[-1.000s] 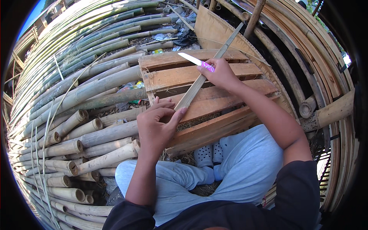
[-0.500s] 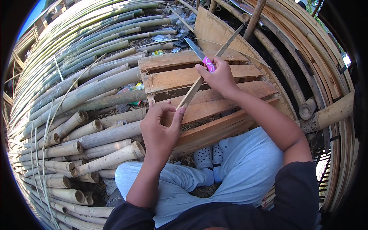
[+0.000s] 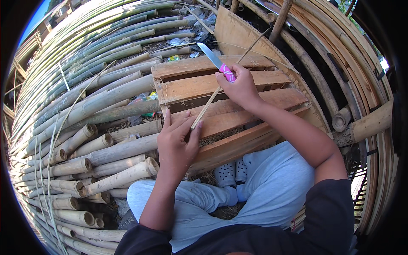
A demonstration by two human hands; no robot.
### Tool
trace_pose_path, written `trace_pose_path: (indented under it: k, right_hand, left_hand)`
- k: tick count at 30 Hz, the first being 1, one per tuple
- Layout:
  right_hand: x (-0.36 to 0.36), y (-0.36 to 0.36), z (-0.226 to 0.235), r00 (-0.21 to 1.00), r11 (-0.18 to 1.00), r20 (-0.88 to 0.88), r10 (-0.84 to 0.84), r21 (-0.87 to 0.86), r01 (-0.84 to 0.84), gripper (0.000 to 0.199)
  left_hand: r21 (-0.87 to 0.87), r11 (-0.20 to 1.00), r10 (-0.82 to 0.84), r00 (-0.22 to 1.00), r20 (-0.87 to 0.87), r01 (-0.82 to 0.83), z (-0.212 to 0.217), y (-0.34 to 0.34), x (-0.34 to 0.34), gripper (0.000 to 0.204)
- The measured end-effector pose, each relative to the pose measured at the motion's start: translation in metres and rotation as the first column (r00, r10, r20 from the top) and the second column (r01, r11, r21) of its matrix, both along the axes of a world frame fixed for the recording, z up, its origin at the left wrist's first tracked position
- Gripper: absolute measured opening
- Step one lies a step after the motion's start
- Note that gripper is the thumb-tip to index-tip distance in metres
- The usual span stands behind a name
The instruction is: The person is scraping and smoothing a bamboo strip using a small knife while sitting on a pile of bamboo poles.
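My left hand (image 3: 178, 140) pinches the near end of a thin bamboo strip (image 3: 207, 107) between thumb and fingers. The strip slants up and away to the right, passing under my right hand (image 3: 240, 88). That hand is closed round the pink patterned handle of a knife (image 3: 211, 57), whose blade points up and to the left. Whether the right fingers also grip the strip is hidden. Below both hands stands a slatted wooden crate (image 3: 195, 87), its slats running left to right with gaps between them.
Stacked bamboo poles (image 3: 106, 148) fill the left side, with long thin strips (image 3: 50, 170) lying over them. A flat wooden board (image 3: 242, 36) leans behind the crate. More poles and planks (image 3: 331, 25) line the right. My legs (image 3: 272, 178) are folded close below the crate.
The strip has turned so that its narrow edge faces up. The knife has shifted slightly left, and the left hand's fingers have moved along the strip's end.
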State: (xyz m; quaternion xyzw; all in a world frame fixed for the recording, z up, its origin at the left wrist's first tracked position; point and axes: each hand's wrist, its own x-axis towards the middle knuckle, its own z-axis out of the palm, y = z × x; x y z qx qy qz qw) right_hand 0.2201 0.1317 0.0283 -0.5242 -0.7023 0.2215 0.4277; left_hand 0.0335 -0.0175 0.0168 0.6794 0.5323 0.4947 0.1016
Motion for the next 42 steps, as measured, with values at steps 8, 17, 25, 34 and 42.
trace_pose_path:
  k: [8, 17, 25, 34, 42]
  right_hand:
    - [0.017, 0.017, 0.006, 0.995, 0.992, 0.026, 0.096, -0.086, -0.093, 0.032]
    - [0.069, 0.05, 0.01, 0.947, 0.995, 0.318, -0.047, -0.067, 0.072, 0.034]
    - [0.024, 0.019, 0.012, 0.943, 0.975, 0.283, 0.177, -0.179, -0.129, 0.046]
    - [0.021, 0.015, -0.004, 0.962, 0.99, 0.233, 0.14, -0.025, -0.138, 0.043]
    - [0.023, 0.019, -0.001, 0.966, 0.989, 0.21, 0.149, -0.024, -0.147, 0.046]
  left_hand:
    - [-0.051, 0.983, -0.178, 0.982, -0.064, 0.175, 0.006, 0.006, -0.013, 0.018]
    - [-0.087, 0.982, -0.16, 0.985, 0.067, 0.166, -0.004, 0.011, -0.015, 0.02]
    - [-0.135, 0.987, -0.078, 0.994, 0.071, 0.087, -0.007, 0.008, -0.016, 0.02]
    - [-0.035, 0.998, -0.055, 0.998, 0.012, 0.056, -0.006, 0.012, -0.013, 0.017]
    - [-0.053, 0.996, -0.071, 0.99, 0.126, 0.078, -0.01, 0.015, -0.014, 0.016]
